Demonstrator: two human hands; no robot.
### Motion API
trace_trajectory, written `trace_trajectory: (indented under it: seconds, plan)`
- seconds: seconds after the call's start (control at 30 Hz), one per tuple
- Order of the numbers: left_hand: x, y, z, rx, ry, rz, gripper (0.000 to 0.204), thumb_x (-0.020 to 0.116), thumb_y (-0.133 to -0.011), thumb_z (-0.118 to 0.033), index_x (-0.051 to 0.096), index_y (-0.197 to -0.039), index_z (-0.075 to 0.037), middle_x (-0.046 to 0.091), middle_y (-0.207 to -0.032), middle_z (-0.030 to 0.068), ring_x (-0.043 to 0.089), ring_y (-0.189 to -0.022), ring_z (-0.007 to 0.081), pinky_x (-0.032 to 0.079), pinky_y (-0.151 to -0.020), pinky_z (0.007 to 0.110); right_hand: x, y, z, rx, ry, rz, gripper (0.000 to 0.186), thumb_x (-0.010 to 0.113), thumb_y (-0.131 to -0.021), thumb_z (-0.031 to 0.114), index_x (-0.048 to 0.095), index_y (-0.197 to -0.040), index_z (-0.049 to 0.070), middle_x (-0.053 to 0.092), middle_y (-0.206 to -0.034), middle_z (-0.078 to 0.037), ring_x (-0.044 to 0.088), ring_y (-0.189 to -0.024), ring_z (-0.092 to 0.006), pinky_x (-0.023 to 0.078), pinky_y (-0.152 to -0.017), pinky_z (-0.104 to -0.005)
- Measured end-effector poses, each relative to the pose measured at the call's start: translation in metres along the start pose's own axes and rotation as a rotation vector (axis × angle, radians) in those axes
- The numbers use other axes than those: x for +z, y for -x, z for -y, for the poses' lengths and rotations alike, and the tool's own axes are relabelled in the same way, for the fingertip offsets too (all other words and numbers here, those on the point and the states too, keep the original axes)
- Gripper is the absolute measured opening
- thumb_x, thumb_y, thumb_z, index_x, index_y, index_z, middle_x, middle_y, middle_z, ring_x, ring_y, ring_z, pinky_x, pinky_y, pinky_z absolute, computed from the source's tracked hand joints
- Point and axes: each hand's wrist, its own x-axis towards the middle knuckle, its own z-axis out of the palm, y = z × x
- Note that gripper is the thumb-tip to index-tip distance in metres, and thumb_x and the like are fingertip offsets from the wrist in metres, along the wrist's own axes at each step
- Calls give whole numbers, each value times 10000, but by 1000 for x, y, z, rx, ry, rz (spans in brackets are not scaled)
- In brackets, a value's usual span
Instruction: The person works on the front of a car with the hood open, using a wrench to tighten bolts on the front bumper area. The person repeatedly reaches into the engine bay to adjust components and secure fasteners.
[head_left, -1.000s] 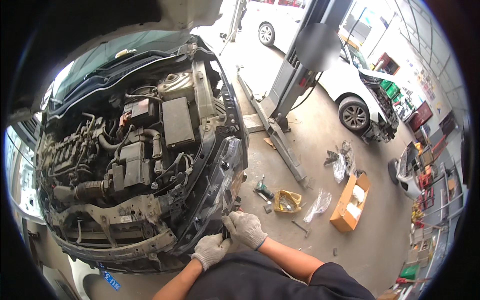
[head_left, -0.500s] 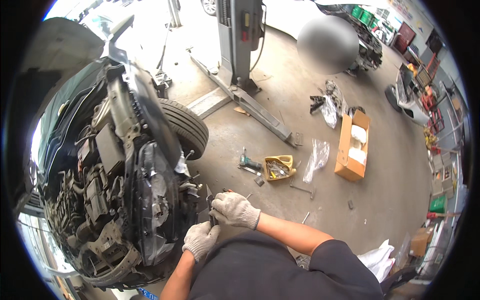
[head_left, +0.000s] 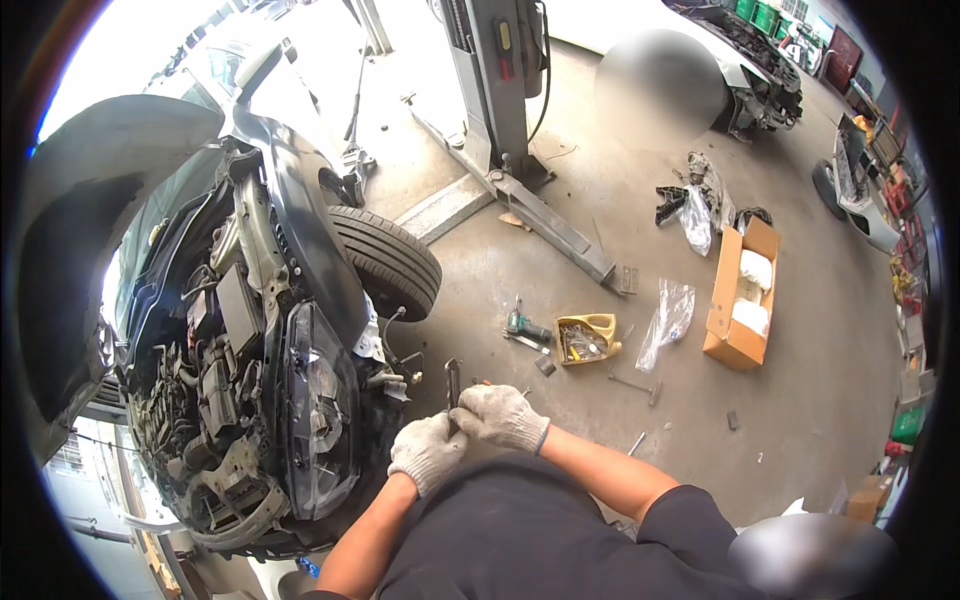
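Note:
In front of my torso, both gloved hands are closed close together. My left hand (head_left: pixel 428 450) grips the lower part of a narrow dark metal piece (head_left: pixel 453 378), which stands up with a bent upper end; its exact kind is unclear. My right hand (head_left: pixel 503 417) is closed against the same piece from the right. A small orange-red tip (head_left: pixel 481 383) shows at the far side of the right hand, the rest hidden by the glove. Just left of my hands is the car's exposed front end, with a headlight (head_left: pixel 322 412) and a dangling cable (head_left: pixel 405 350).
Beyond my hands lie a teal power tool (head_left: pixel 522 325), a cut yellow jug of hardware (head_left: pixel 587 340), a clear plastic bag (head_left: pixel 668 322) and an open cardboard box (head_left: pixel 737 335). A lift arm (head_left: pixel 555 240) crosses the floor near the car's tyre (head_left: pixel 392 262).
The view has shifted, so the surroundings appear farther right. The dark piece between my hands has turned, showing a bent end instead of a pointed one. Both hands stay closed together.

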Motion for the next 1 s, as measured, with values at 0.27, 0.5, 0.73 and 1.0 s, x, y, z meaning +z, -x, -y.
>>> trace_trajectory:
  seconds: [0.27, 0.5, 0.73, 1.0]
  plan:
    - [14, -2, -18, -11, -108, -125, 277, 595, -906, -341, 661, -864, -75, 699, -810, 191, 686, -755, 389, 531, -693, 507, 1, 9, 5, 282, -371, 17, 336, 432, -1015, 274, 639, -946, 18, 657, -922, -242, 624, -916, -424, 472, -827, -502]
    - [25, -1, -18, -18, 198, 167, 390, 592, -898, -383, 730, -954, -22, 701, -903, 235, 686, -887, 391, 525, -798, 446, 48, 28, -43, 580, -999, -183, 309, 610, -926, 281, 580, -1093, 23, 672, -895, -110, 654, -827, -248, 521, -782, -389]
    - [24, 15, 11, -200, 355, -12, 363, 610, -879, -364, 738, -968, -37, 713, -902, 218, 696, -920, 373, 531, -831, 429, 30, 77, -110, 1046, -1080, -350, 211, 665, -859, 201, 623, -939, 11, 661, -793, -86, 655, -681, -197, 545, -594, -345]
    - [51, 40, 61, -323, 553, -32, 298, 616, -850, -266, 727, -907, 5, 663, -710, 77, 613, -642, 150, 484, -615, 310, 37, 103, -258, 1209, -577, -810, 333, 664, -874, 299, 617, -987, -11, 636, -750, -77, 608, -599, -193, 524, -547, -373]
